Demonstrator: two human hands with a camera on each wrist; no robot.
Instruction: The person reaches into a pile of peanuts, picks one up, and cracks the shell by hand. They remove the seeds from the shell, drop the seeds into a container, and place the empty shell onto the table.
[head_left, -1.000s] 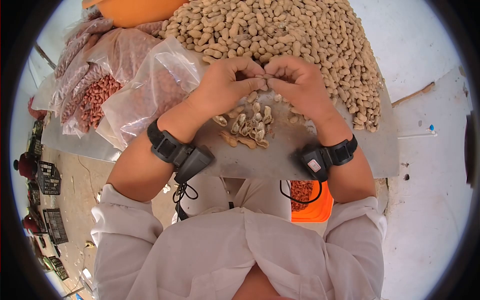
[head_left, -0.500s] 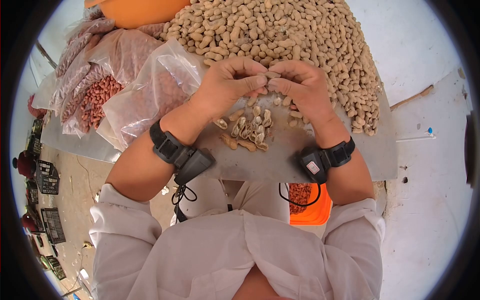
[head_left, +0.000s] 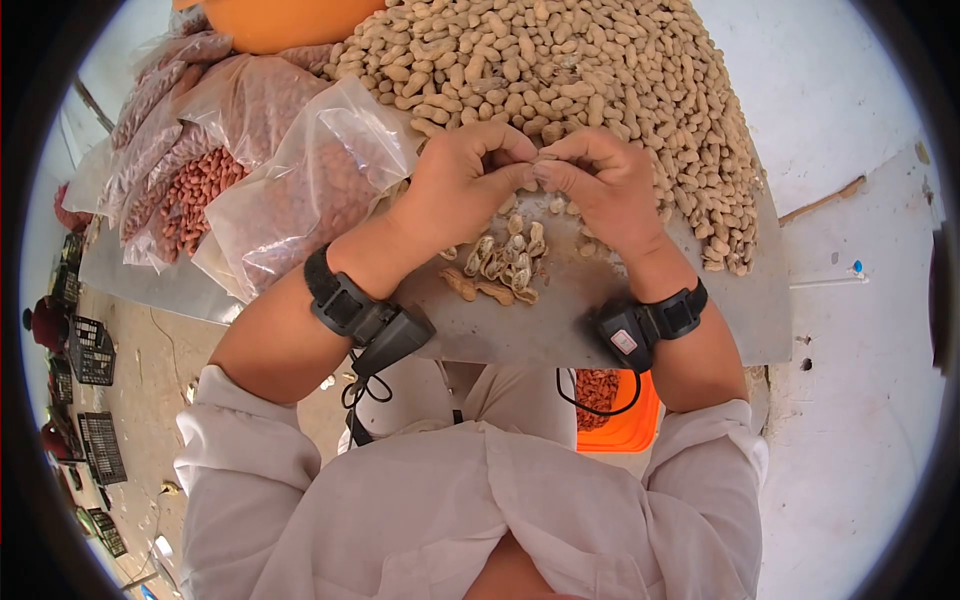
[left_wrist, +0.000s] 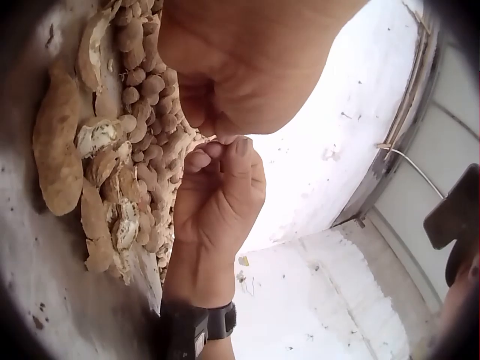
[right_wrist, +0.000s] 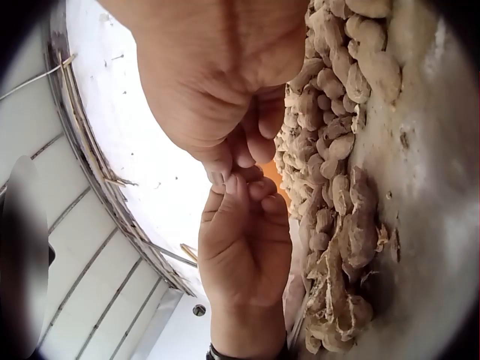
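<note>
My left hand [head_left: 462, 185] and right hand [head_left: 612, 190] meet fingertip to fingertip above the grey table [head_left: 470, 335]. Between them, thumbs and forefingers pinch a peanut, now mostly hidden by the fingers. In the left wrist view the right hand [left_wrist: 217, 202] reaches up to the left fingertips; the right wrist view shows the left hand [right_wrist: 247, 255] from the other side. Just below the hands lie split peanut shells [head_left: 515, 262] with pale insides. Behind them rises a large heap of unshelled peanuts [head_left: 600, 85].
Clear plastic bags [head_left: 305, 165] bulge at left, with reddish peanut kernels [head_left: 200, 195] showing at one opening. An orange basin [head_left: 290, 25] stands behind them. Below the table's front edge sits an orange tub [head_left: 642, 425] holding reddish kernels. Black crates [head_left: 95, 350] stand on the floor at left.
Half a second ago the peanut showed between the fingertips; now the fingers have closed in and cover most of it. Both hands stay at nearly the same spot.
</note>
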